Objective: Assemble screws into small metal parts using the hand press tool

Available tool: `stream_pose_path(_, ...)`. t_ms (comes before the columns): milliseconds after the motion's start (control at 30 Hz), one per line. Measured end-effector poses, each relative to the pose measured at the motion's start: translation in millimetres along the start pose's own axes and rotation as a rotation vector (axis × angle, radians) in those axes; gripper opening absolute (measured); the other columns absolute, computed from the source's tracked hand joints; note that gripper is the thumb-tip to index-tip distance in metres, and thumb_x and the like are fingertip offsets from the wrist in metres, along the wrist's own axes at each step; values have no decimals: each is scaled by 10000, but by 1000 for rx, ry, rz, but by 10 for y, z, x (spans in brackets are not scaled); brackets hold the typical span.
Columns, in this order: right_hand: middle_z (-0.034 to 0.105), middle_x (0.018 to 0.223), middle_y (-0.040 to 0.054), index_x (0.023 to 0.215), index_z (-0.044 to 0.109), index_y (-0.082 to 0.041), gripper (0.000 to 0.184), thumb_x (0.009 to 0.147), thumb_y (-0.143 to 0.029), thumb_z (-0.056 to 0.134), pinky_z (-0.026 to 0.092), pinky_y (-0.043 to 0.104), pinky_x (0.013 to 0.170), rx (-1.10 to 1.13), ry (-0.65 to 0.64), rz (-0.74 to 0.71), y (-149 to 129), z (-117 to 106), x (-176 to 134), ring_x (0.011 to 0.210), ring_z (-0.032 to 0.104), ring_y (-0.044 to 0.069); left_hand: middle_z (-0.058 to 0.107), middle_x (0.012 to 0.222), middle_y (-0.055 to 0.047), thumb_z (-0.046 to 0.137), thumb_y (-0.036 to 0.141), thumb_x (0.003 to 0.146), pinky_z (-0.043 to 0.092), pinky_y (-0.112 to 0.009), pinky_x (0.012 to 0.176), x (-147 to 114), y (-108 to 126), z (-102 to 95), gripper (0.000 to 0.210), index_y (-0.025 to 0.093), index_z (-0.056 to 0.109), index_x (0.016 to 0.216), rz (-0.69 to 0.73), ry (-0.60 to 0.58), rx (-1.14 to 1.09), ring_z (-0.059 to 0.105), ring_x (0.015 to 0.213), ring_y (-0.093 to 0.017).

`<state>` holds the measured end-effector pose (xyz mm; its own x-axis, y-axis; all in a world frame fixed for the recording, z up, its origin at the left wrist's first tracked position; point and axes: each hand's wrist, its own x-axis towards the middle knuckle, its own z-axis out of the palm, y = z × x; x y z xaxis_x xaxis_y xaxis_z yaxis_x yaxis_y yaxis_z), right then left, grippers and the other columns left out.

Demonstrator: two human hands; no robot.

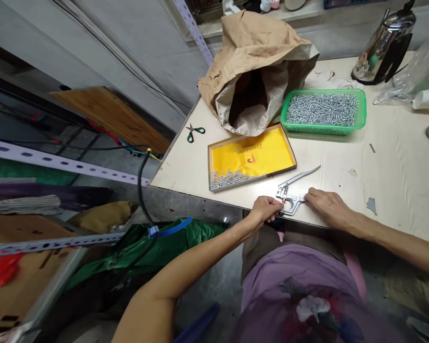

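Silver hand pliers (293, 202), like snap-fastener pliers with a spring, are at the table's front edge with their handles spread apart. My right hand (323, 204) is closed on the end of the lower handle. My left hand (266, 208) is at the jaw end, thumb and fingers pinched together beside a small red part; what lies between the fingertips is too small to make out. Just beyond is a shallow box (252, 178) with a yellow lining and a pile of small silver metal pieces (229, 178) in its left corner.
A green basket (360, 125) full of small metal pieces stands behind. Beside it a large brown paper bag (250, 33) lies with its mouth open. Green-handled scissors (194, 132) lie at left, a metal kettle (384, 45) at back right. A perforated metal bar (67, 166) runs left of the table.
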<state>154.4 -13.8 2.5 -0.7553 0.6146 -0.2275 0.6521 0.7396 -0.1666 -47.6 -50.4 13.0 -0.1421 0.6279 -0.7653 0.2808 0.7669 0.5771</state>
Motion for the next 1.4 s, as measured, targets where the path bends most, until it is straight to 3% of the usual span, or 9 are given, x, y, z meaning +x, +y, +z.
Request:
stream_pose_path(200,607,1031,117,1003,589,-166,172,971,-274,459,409,296,652,63,48,-36,107,-9,-3,843,573,200,478,404,89,608,99,831,278,-146,334,-16,78,-1,223,122,559,615,-63,-45,30,397,284,-26)
stream_pose_path(300,512,1315,199,1235,526,-167,530,862,-538,600,460,418,832,24,177,-60,297,15,52,1118,516,324,474,397,92,623,105,828,287,-134,340,-26,70,2,233,123,554,607,-64,-41,12,394,281,-19)
stream_pose_path(400,385,1464,223,1395,407,-177,897,715,-703,659,403,534,960,-39,194,-65,482,85,137,1311,355,419,467,382,91,657,125,810,289,-131,341,-18,43,6,245,128,549,591,-64,-36,13,390,280,-20)
stream_pose_path(633,506,1356,215,1417,390,-151,1053,615,-770,677,321,584,1008,-65,152,-60,555,123,216,1225,424,417,448,348,84,612,119,836,308,-144,351,-12,18,17,269,134,547,575,-67,-25,43,384,275,-35)
stream_pose_path(867,574,1242,205,1358,467,-130,932,681,-747,639,365,532,933,-20,130,-49,540,22,205,1085,482,382,434,331,83,602,120,846,301,-148,355,-51,29,36,283,139,537,571,-55,-24,47,371,279,-37)
stream_pose_path(1100,618,1083,157,1174,589,-156,570,785,-567,659,415,428,825,-42,116,-61,472,-15,191,982,511,314,446,372,64,593,234,887,350,-177,417,-56,6,6,294,148,548,610,-23,-29,189,420,341,-68)
stream_pose_path(1167,616,1053,150,1137,596,-149,492,807,-507,661,426,402,791,-23,120,-60,446,-1,172,966,515,300,535,480,28,598,252,887,423,-207,494,-79,-29,-2,240,145,590,672,102,24,367,529,452,-107)
stream_pose_path(1300,606,1016,152,1102,595,-120,415,810,-400,687,443,378,747,15,140,-48,377,20,131,941,515,289,664,993,-82,635,255,873,512,-315,777,-80,-30,104,141,152,626,969,647,266,765,631,941,-222)
stream_pose_path(1400,601,1008,147,1110,586,-121,399,804,-353,695,454,388,762,46,164,-41,334,15,100,941,510,290,575,1250,-147,673,255,847,484,-395,924,54,78,259,367,139,539,1169,928,207,960,534,1154,-277)
